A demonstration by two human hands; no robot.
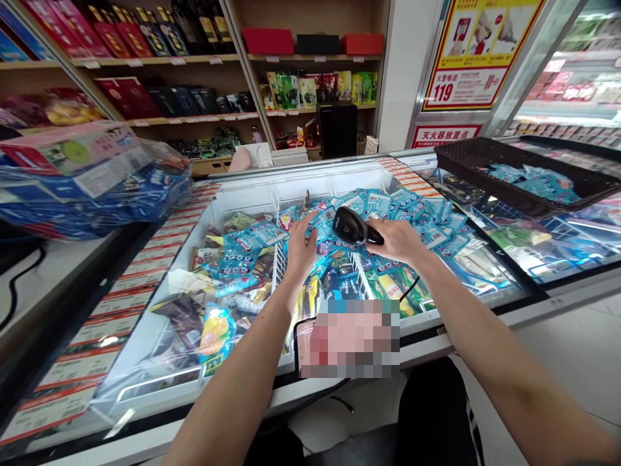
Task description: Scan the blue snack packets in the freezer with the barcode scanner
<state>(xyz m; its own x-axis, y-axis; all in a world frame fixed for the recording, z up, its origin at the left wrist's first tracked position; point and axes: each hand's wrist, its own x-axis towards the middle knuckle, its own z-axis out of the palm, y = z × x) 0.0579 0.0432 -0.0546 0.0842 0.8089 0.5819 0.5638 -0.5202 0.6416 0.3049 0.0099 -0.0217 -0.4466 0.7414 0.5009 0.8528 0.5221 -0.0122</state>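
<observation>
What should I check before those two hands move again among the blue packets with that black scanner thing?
1. Scanner held firmly: ok, the right hand is wrapped around its handle.
2. Left hand clear of the scanner: ok, a gap shows between them.
3. Left hand touching a packet: cannot tell, the fingertips blend into the clutter.
4. Blue packets neatly arranged: not ok, they lie spread and overlapping at odd angles.
5. Phone screen readable: cannot tell, most of it is pixelated.
6. Dark tray at the right holding blue packets: ok, several lie inside.
</observation>
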